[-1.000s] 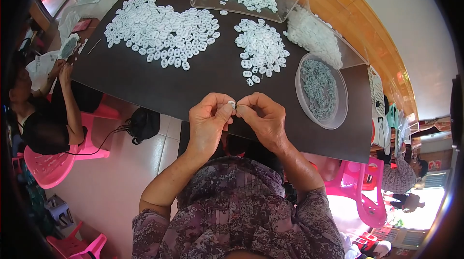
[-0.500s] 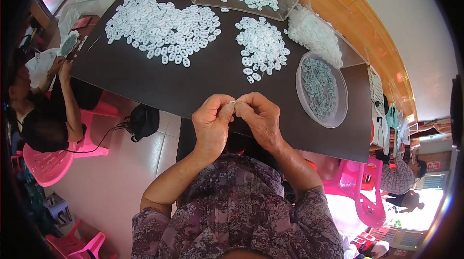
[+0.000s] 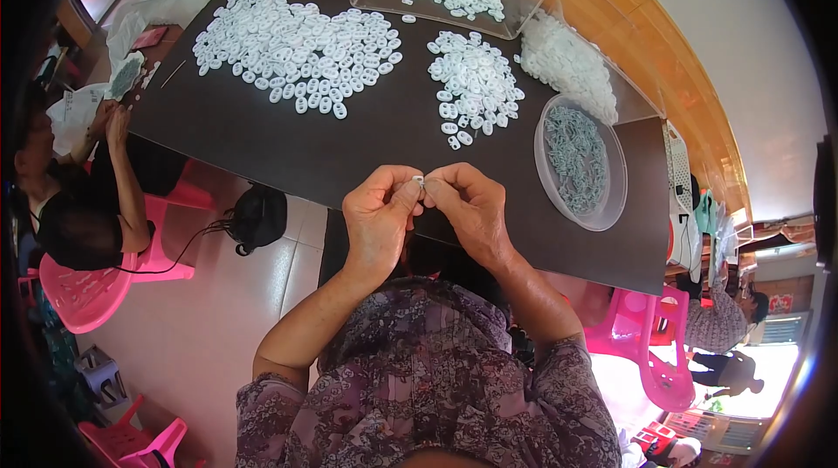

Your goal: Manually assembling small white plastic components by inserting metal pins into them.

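Observation:
Over the near edge of the dark table [image 3: 288,158], my left hand [image 3: 374,219] pinches a small white plastic piece [image 3: 419,180] between thumb and forefinger. My right hand [image 3: 471,210] is closed in a pinch right beside it, its fingertips meeting those of the left. Whatever the right fingertips hold is too small and covered to make out. Beyond my hands lies a small pile of white oval pieces with holes [image 3: 476,79]. A larger pile of similar white ovals [image 3: 305,53] spreads to the left. On the right stands a round clear tub [image 3: 540,167] holding many tiny grey-green parts [image 3: 576,158].
A clear bin [image 3: 515,27] with loose white pieces stands at the back, and a heap of whitish pieces [image 3: 567,66] is beside it. At the left a person [image 3: 83,215] on a pink chair [image 3: 83,298] works with both hands. Another pink chair [image 3: 668,372] stands right.
More of the white piece shows between my fingertips. My hands are still together at nearly the same spot, with the fingers slightly shifted.

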`<state>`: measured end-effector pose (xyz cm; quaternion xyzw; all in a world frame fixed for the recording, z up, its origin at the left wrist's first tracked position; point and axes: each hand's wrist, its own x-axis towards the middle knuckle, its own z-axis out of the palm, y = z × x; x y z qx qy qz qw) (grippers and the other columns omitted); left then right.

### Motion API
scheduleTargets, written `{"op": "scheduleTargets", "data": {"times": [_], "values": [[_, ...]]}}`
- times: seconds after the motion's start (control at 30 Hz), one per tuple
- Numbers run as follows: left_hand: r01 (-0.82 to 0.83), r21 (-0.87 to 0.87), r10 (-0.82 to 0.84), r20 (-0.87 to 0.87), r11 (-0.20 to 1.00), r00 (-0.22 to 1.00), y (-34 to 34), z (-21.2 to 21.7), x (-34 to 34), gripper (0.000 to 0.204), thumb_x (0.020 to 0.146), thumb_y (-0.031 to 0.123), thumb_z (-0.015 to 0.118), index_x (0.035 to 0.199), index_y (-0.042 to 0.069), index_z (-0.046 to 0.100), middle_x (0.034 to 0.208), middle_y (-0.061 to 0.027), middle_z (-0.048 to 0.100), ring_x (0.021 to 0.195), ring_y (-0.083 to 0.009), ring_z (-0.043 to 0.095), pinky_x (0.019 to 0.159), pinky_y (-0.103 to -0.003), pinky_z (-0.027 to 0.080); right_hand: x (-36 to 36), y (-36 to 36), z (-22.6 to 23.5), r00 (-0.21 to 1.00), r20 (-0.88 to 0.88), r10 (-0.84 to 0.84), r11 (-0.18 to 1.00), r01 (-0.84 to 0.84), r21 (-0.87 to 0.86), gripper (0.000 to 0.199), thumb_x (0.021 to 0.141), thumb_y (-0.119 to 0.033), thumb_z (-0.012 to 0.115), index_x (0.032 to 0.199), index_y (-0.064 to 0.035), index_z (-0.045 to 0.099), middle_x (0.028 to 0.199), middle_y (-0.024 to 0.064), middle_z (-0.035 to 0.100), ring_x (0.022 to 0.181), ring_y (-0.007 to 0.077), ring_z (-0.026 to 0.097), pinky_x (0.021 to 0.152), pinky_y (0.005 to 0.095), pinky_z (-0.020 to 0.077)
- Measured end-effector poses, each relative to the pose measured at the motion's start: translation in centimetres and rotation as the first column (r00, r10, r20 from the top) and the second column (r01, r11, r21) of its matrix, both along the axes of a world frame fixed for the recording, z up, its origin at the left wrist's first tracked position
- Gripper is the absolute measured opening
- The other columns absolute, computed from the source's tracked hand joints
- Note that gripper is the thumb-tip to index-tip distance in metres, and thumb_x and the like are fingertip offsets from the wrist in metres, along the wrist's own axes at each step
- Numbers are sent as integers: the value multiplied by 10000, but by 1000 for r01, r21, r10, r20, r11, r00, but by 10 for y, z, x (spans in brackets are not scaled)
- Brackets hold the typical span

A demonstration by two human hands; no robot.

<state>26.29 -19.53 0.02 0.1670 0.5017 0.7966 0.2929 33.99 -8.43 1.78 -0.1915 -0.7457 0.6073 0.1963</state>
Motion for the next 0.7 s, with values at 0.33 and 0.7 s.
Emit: {"op": "scheduleTargets", "data": {"times": [0.33,0.7], "values": [[21,-22,-21,11,1000,1000,4,-4,2,73,888,32,566,913,-21,610,768,-29,602,626,-70,531,505,-190,422,6,0,-7,999,-34,-40,993,43,106,111,872,-75,582,850,33,586,720,22,565,662,59,497,581,225,430],[32,42,-37,100,999,994,12,-6,-11,91,888,37,563,943,-24,602,773,-58,604,606,-82,531,508,-203,432,8,63,-8,960,-164,-225,740,278,612,97,756,-12,649,852,-22,641,727,99,574,674,239,543,613,333,430]]}}
